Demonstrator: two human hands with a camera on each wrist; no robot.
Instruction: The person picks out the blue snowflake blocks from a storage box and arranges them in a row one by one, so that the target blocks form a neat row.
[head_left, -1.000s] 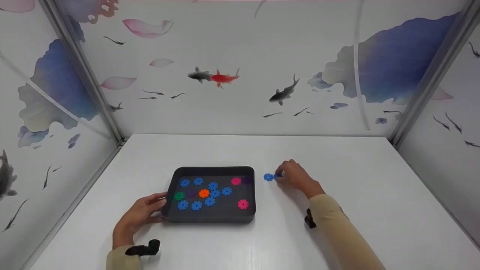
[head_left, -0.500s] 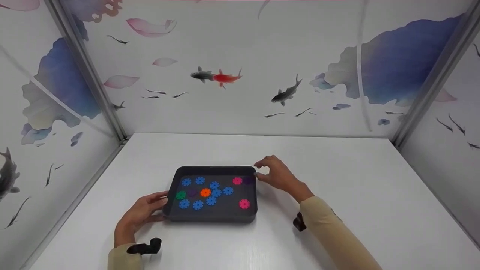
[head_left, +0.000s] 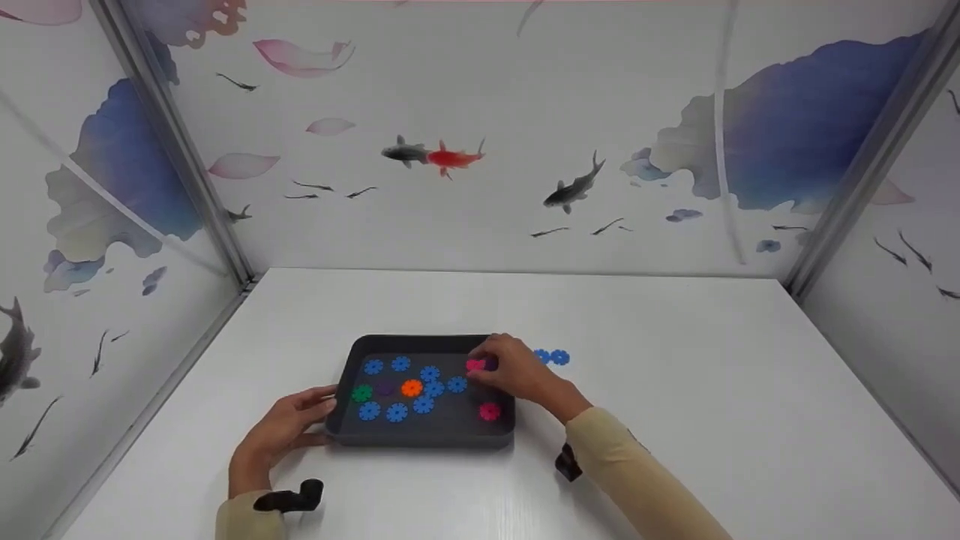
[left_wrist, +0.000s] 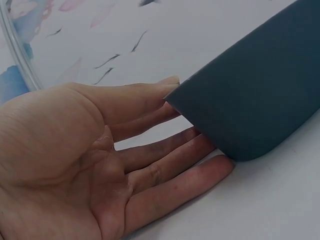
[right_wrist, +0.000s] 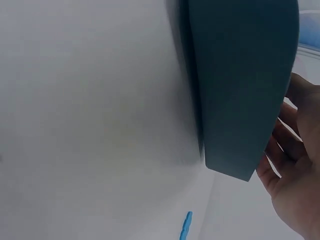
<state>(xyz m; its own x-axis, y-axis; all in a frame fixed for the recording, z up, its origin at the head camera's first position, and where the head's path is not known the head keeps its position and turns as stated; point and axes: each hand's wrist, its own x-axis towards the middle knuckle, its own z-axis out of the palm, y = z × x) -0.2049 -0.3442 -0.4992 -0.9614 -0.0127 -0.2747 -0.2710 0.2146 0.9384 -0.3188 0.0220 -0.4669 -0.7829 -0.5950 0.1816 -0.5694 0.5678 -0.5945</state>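
- Pink and notched like a cog, a flat disc lies in the far right corner area of the tray, partly covered by fingers.
- The right hand reaches over the tray's right side, thumb and fingertips bent either side of this disc; whether they grip it cannot be told.
- A dark purple disc lies just beside it, half under the hand. Picking up the pink one alone would best mean pinching by opposite edges and lifting straight up.
- To the left is a blue disc, near enough that a sideways drag could nudge it.
- The dark grey tray sits level; its raised wall asks for a lift above the rim.
- The left hand touches the tray's left end, fingers nearly straight; light, even pressure there should steady it.
- On the desk, just right of the tray, two blue discs lie side by side; the right forearm should pass clear of them.
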